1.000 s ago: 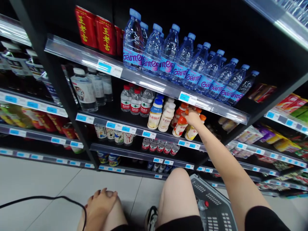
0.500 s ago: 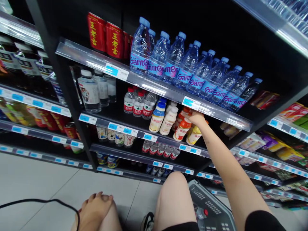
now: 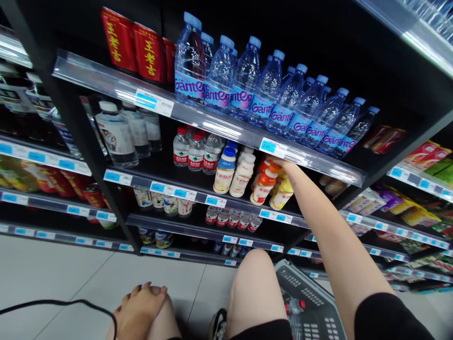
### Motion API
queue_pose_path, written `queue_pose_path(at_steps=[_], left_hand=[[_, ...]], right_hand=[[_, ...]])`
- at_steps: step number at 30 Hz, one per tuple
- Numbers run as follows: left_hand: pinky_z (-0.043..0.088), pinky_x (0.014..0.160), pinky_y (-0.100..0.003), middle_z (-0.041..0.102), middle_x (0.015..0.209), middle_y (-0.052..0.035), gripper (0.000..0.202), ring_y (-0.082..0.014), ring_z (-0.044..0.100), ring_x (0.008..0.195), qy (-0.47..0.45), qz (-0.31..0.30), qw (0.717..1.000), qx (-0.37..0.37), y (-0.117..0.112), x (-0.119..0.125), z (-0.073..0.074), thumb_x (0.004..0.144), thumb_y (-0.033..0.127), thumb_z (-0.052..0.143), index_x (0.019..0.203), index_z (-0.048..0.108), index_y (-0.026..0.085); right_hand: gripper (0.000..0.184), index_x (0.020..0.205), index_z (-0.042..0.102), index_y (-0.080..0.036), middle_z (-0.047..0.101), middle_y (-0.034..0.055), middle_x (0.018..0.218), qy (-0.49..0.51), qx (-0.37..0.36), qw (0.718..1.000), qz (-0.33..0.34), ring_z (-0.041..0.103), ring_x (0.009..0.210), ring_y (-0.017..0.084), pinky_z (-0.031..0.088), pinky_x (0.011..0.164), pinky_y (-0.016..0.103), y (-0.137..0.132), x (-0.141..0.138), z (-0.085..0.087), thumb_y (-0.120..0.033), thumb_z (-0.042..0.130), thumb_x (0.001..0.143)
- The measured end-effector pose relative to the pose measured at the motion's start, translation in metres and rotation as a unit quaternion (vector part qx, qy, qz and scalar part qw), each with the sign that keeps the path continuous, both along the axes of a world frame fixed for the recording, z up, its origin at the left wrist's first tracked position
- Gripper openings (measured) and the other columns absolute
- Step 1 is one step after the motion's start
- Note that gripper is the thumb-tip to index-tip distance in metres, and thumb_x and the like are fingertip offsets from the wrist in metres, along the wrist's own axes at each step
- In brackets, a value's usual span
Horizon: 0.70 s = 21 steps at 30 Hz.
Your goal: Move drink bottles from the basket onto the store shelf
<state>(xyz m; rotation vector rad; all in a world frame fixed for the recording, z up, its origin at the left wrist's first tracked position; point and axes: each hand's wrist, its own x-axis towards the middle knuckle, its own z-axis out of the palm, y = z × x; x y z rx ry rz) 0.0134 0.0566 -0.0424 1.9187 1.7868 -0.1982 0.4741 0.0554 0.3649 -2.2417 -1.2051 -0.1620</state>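
Observation:
My right hand (image 3: pixel 287 168) reaches deep into the second shelf, above an orange-capped drink bottle (image 3: pixel 264 185) and a yellow-capped bottle (image 3: pixel 282 194). Its fingers are hidden behind the shelf's price rail and the bottles. To the left stand a blue-capped bottle (image 3: pixel 223 171) and a white-capped bottle (image 3: pixel 242 174). My left hand (image 3: pixel 139 309) rests on my left knee at the bottom of the view, fingers curled loosely with nothing in them.
Water bottles (image 3: pixel 269 97) and red cans (image 3: pixel 134 47) fill the top shelf. Small red-capped water bottles (image 3: pixel 196 152) and large jugs (image 3: pixel 116 134) stand further left. A grey shopping basket (image 3: pixel 311 307) sits on the floor by my right knee. A black cable (image 3: pixel 53 304) crosses the tiled floor.
My right hand has pushed further back into the shelf, past the orange-capped bottles. The left hand stays on the knee.

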Motion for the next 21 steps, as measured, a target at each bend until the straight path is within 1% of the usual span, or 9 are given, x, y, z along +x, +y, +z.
queue_pose_path(at_steps=[3, 5, 7, 9, 12, 14, 17, 19, 21], left_hand=[[0.042, 0.109, -0.059, 0.058, 0.151, -0.0211, 0.078, -0.0469, 0.049, 0.14, -0.007, -0.003, 1.0, 0.005, 0.006, -0.005, -0.016, 0.079, 0.056, 0.047, 0.141, 0.064, 0.011], [0.042, 0.109, -0.059, 0.057, 0.151, -0.0226, 0.08, -0.0479, 0.048, 0.14, -0.005, -0.01, 1.0, 0.007, 0.007, -0.007, -0.02, 0.079, 0.057, 0.047, 0.142, 0.062, 0.01], [0.042, 0.109, -0.058, 0.055, 0.153, -0.0217, 0.08, -0.0475, 0.047, 0.141, 0.003, -0.012, 1.0, 0.001, 0.006, -0.007, -0.016, 0.08, 0.057, 0.046, 0.144, 0.061, 0.011], [0.042, 0.11, -0.057, 0.054, 0.155, -0.0194, 0.079, -0.0466, 0.046, 0.142, 0.007, -0.008, 1.0, -0.003, 0.002, -0.005, -0.007, 0.082, 0.056, 0.045, 0.145, 0.06, 0.012], [0.041, 0.111, -0.057, 0.056, 0.153, -0.0188, 0.076, -0.0456, 0.047, 0.141, -0.004, -0.008, 1.0, -0.003, -0.003, -0.003, 0.007, 0.083, 0.054, 0.042, 0.144, 0.061, 0.012], [0.041, 0.111, -0.058, 0.057, 0.151, -0.0192, 0.074, -0.0455, 0.049, 0.139, -0.013, -0.008, 1.0, 0.002, -0.006, -0.002, 0.012, 0.084, 0.053, 0.041, 0.142, 0.062, 0.012], [0.041, 0.111, -0.058, 0.058, 0.15, -0.0203, 0.076, -0.0458, 0.05, 0.138, -0.01, -0.004, 1.0, 0.003, -0.006, -0.001, 0.016, 0.083, 0.053, 0.04, 0.141, 0.062, 0.011], [0.041, 0.111, -0.058, 0.057, 0.151, -0.0202, 0.077, -0.0456, 0.049, 0.14, -0.004, 0.0, 1.0, 0.001, -0.005, 0.0, 0.018, 0.082, 0.054, 0.04, 0.142, 0.062, 0.011], [0.041, 0.113, -0.058, 0.056, 0.154, -0.0183, 0.077, -0.0449, 0.048, 0.142, 0.002, 0.002, 1.0, -0.003, -0.005, 0.0, 0.02, 0.082, 0.055, 0.039, 0.142, 0.062, 0.013]], right_hand=[[0.035, 0.111, 0.071, -0.018, 0.076, 0.0112, 0.105, 0.026, -0.023, 0.999, 0.002, 0.072, 0.098, 0.028, 0.054, 0.099, 0.055, 0.001, 0.002, 0.002, -0.046, 0.068, 0.09], [0.037, 0.112, 0.071, -0.018, 0.076, 0.0105, 0.102, 0.033, -0.027, 0.999, 0.012, 0.072, 0.097, 0.028, 0.055, 0.098, 0.055, -0.002, 0.002, 0.002, -0.049, 0.068, 0.09], [0.041, 0.111, 0.072, -0.02, 0.077, 0.0101, 0.103, 0.014, -0.02, 1.0, 0.019, 0.072, 0.1, 0.029, 0.055, 0.1, 0.052, -0.009, -0.001, 0.002, -0.055, 0.067, 0.09], [0.045, 0.11, 0.072, -0.022, 0.077, 0.0106, 0.107, -0.035, -0.01, 0.999, 0.004, 0.071, 0.109, 0.031, 0.053, 0.104, 0.049, -0.024, -0.007, 0.003, -0.062, 0.066, 0.09], [0.046, 0.107, 0.074, -0.022, 0.076, 0.0122, 0.108, -0.114, -0.002, 0.992, -0.045, 0.068, 0.115, 0.033, 0.051, 0.105, 0.048, -0.062, -0.017, -0.006, -0.063, 0.059, 0.093], [0.043, 0.107, 0.073, -0.021, 0.075, 0.0133, 0.111, -0.164, 0.05, 0.984, -0.059, 0.067, 0.116, 0.034, 0.051, 0.105, 0.049, -0.094, -0.022, -0.025, -0.059, 0.056, 0.095], [0.042, 0.122, 0.064, -0.017, 0.066, 0.0179, 0.131, -0.231, 0.207, 0.948, -0.072, 0.058, 0.129, 0.032, 0.045, 0.114, 0.052, -0.135, -0.022, -0.077, -0.049, 0.052, 0.097], [0.056, 0.139, 0.052, -0.013, 0.056, 0.0241, 0.144, -0.221, 0.257, 0.937, -0.081, 0.05, 0.139, 0.033, 0.041, 0.118, 0.054, -0.15, -0.017, -0.119, -0.047, 0.055, 0.095], [0.079, 0.152, 0.036, -0.007, 0.045, 0.0298, 0.154, -0.158, 0.234, 0.956, -0.079, 0.043, 0.147, 0.037, 0.039, 0.12, 0.056, -0.153, -0.011, -0.158, -0.048, 0.062, 0.09]])
